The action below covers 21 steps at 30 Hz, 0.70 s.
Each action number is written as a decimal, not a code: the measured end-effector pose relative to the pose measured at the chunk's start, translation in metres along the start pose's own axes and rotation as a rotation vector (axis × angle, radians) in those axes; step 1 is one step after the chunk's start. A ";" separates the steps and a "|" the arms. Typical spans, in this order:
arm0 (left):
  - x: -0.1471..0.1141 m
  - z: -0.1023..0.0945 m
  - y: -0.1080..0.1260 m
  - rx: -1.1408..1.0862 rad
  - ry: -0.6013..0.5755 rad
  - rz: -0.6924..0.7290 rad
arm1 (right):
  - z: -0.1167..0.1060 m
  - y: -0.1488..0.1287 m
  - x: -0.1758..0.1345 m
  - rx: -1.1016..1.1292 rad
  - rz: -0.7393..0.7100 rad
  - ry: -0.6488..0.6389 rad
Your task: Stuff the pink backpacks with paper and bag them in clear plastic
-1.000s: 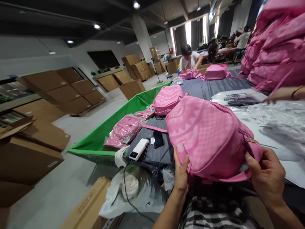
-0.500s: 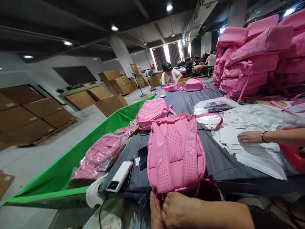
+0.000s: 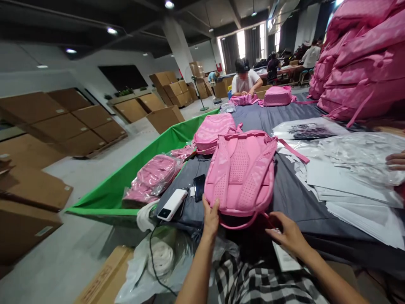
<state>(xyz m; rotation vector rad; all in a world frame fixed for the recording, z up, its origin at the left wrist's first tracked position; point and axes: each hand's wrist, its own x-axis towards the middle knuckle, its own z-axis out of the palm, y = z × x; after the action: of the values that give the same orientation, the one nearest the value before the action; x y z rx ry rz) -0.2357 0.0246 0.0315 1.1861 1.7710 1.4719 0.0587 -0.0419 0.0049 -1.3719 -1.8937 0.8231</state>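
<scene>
A pink backpack (image 3: 239, 169) lies on the dark cloth-covered table, with its padded straps facing up and its top handle loop towards me. My left hand (image 3: 211, 216) is closed on its near left corner, thumb on top. Beside the near right corner is my right hand (image 3: 286, 232), thumb and fingers apart, close to a thin pink strap; whether it touches the strap I cannot tell. Under that hand is a white card or booklet (image 3: 287, 256). Behind the backpack lies another pink backpack (image 3: 215, 131).
Left of the backpack are a white power bank (image 3: 172, 204) and a dark phone (image 3: 199, 187). A green-walled bin (image 3: 104, 196) holds bagged pink backpacks. White sheets (image 3: 344, 181) and a tall backpack pile (image 3: 363, 67) are at right. A co-worker (image 3: 245, 80) works across the table.
My hands were together at the backpack's near edge and are now apart, left at the corner, right further right. The view has shifted left and down. The co-worker's hand at right has moved mostly out of view.
</scene>
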 end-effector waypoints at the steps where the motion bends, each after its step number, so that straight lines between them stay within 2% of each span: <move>1: 0.005 -0.003 0.003 0.027 0.019 -0.005 | 0.003 -0.010 0.000 -0.078 -0.031 -0.004; 3: 0.000 -0.007 0.010 0.109 0.122 0.087 | 0.002 -0.031 0.003 -0.227 -0.055 -0.062; 4: -0.011 -0.007 0.013 0.149 0.203 0.192 | -0.002 -0.040 0.006 -0.249 -0.027 -0.112; 6: -0.050 -0.002 0.013 0.177 0.308 0.426 | -0.011 -0.053 0.015 -0.135 0.079 -0.197; 7: -0.074 0.002 0.011 0.146 0.298 0.498 | -0.017 -0.056 0.019 -0.027 0.129 -0.211; 8: -0.099 0.007 0.007 0.088 0.175 0.504 | -0.021 -0.056 0.023 0.083 0.162 -0.204; 9: -0.121 0.013 0.001 0.026 0.038 0.441 | -0.024 -0.055 0.026 0.176 0.173 -0.185; 10: -0.139 0.019 -0.004 -0.006 -0.055 0.319 | -0.026 -0.052 0.028 0.242 0.163 -0.169; 12: -0.155 0.029 -0.012 -0.062 -0.227 0.087 | -0.025 -0.043 0.027 0.286 0.119 -0.219; 14: -0.151 0.040 -0.013 -0.129 -0.380 -0.134 | -0.016 -0.035 0.018 0.256 0.100 -0.324; 16: -0.136 0.052 -0.008 -0.214 -0.513 -0.324 | -0.007 -0.031 0.005 0.236 0.125 -0.375; 18: -0.125 0.064 -0.001 -0.277 -0.565 -0.434 | -0.008 -0.031 -0.010 0.341 0.151 -0.452; 19: -0.122 0.069 0.002 -0.289 -0.563 -0.443 | -0.016 -0.031 -0.018 0.416 0.157 -0.480; 20: -0.121 0.073 0.004 -0.293 -0.561 -0.428 | -0.029 -0.029 -0.024 0.462 0.162 -0.473; 21: -0.121 0.076 0.004 -0.293 -0.557 -0.406 | -0.047 -0.026 -0.030 0.453 0.167 -0.404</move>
<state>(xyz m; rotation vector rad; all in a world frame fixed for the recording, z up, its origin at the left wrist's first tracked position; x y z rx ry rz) -0.1147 -0.0448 0.0014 0.9016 1.2667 0.9942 0.0896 -0.0720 0.0490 -1.1457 -1.7330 1.6010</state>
